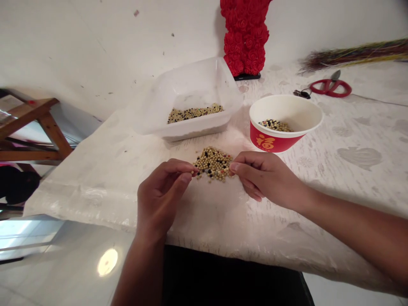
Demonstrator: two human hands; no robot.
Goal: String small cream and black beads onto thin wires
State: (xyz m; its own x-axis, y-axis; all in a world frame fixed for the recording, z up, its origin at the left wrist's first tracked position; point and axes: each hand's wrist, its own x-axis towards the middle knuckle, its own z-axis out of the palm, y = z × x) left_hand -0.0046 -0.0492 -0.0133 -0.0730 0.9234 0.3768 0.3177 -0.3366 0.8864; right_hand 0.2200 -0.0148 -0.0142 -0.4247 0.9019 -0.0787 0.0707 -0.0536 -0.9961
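A small heap of beads (213,158), mostly cream with some black and a few orange, lies on the table in front of me. My left hand (164,191) is at the heap's left edge, thumb and forefinger pinched on a small cream bead (192,172). From the right, my right hand (264,174) reaches to the heap's edge with thumb and forefinger pressed together; what is in that pinch is too small to make out. Some beads between both fingertips appear in a row, but I cannot tell whether a thread joins them.
Behind the heap stand a white plastic tub (194,91) and a red-and-white paper bowl (287,112), both holding beads. Red-handled scissors (331,87), a bundle of thin strands (357,55) and a red rose-covered ornament (245,42) are farther back on the patterned tablecloth (105,170).
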